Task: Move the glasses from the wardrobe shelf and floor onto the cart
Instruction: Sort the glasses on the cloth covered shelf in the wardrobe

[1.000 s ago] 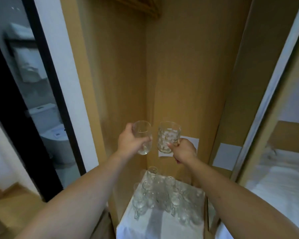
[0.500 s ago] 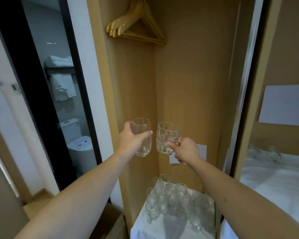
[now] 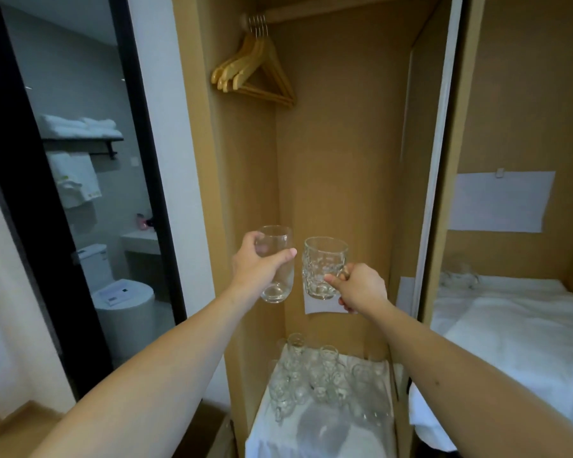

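Observation:
My left hand (image 3: 255,266) grips a smooth clear tumbler (image 3: 277,264) upright in front of the open wooden wardrobe (image 3: 338,180). Right beside it, my right hand (image 3: 361,287) holds a dimpled glass mug (image 3: 323,269) by its handle. Both glasses hang in the air at mid height, almost touching. Below them, several clear glasses (image 3: 325,375) stand close together on a white cloth (image 3: 268,434) at the bottom of the wardrobe. No cart is in view.
Wooden hangers (image 3: 255,74) hang from the wardrobe rail above. A dark-framed bathroom doorway (image 3: 139,104) opens on the left, with a toilet (image 3: 123,299) and towels inside. A bed with white sheets (image 3: 510,332) lies to the right behind the wardrobe's side panel.
The view has tilted upward, so the hangers and rail now show. Both hands keep their glasses, side by side at much the same height.

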Demonstrator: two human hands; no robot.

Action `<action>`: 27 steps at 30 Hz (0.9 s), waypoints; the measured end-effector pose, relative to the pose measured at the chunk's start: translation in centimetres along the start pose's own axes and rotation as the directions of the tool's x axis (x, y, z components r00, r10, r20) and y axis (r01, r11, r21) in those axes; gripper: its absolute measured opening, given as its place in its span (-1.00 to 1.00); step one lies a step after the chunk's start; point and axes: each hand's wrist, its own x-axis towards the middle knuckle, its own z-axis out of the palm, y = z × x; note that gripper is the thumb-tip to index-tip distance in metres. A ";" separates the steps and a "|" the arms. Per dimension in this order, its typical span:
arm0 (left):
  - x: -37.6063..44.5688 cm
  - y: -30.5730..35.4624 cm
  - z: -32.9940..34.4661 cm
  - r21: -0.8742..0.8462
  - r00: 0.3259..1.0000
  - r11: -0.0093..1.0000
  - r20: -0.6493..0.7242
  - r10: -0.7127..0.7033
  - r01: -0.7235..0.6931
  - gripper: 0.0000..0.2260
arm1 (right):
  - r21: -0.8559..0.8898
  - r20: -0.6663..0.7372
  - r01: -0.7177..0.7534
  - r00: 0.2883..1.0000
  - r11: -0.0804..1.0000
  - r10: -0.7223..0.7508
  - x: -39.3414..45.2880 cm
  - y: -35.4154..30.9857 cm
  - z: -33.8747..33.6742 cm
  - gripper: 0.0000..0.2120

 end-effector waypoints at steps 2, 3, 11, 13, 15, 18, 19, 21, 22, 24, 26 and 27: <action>-0.9 0.0 -0.1 -0.063 0.999 0.998 0.039 0.009 -0.007 -0.35 | -0.013 -0.027 -0.014 1.000 1.000 0.014 -1.7 0.2 -0.2 -0.60; -1.4 -0.1 -0.1 -0.082 0.998 0.997 0.059 0.014 -0.009 -0.35 | -0.017 -0.042 -0.024 0.999 1.000 0.024 -2.7 0.3 -0.3 -0.59; -5.2 0.6 2.1 -0.140 0.970 0.990 0.237 0.045 -0.012 -0.36 | -0.095 -0.181 -0.166 0.973 0.982 0.147 -9.5 2.6 -3.0 -0.65; -6.3 1.2 3.1 -0.165 0.961 0.986 0.272 0.051 -0.005 -0.37 | -0.050 -0.204 -0.205 0.960 0.978 0.191 -10.7 3.3 -4.1 -0.66; -7.2 1.7 4.3 -0.178 0.946 0.984 0.319 0.055 0.003 -0.36 | -0.022 -0.227 -0.237 0.947 0.971 0.226 -11.6 3.9 -5.1 -0.69; -8.0 2.3 6.0 -0.157 0.931 0.987 0.357 0.073 -0.017 -0.32 | 0.014 -0.264 -0.287 0.923 0.958 0.280 -12.3 5.4 -6.6 -0.69; -8.1 2.5 6.7 -0.147 0.928 0.989 0.364 0.078 -0.025 -0.31 | 0.024 -0.273 -0.301 0.915 0.953 0.296 -12.5 6.0 -7.1 -0.69; -8.4 3.1 8.1 -0.137 0.921 0.990 0.381 0.085 -0.034 -0.27 | 0.021 -0.291 -0.320 0.904 0.947 0.312 -12.9 7.2 -8.1 -0.68; -8.6 3.4 8.9 -0.141 0.917 0.989 0.389 0.091 -0.038 -0.25 | 0.013 -0.299 -0.327 0.900 0.945 0.316 -13.0 7.9 -8.7 -0.68; -9.1 4.1 10.8 -0.153 0.911 0.987 0.401 0.100 -0.042 -0.24 | 0.018 -0.313 -0.341 0.891 0.940 0.329 -13.1 9.2 -10.0 -0.66; -9.7 4.7 12.7 -0.165 0.903 0.986 0.418 0.101 -0.033 -0.25 | 0.030 -0.325 -0.357 0.880 0.934 0.347 -13.2 10.7 -11.2 -0.64; -10.1 5.1 13.8 -0.170 0.897 0.985 0.430 0.100 -0.028 -0.26 | 0.039 -0.328 -0.364 0.875 0.931 0.356 -13.3 11.7 -11.8 -0.63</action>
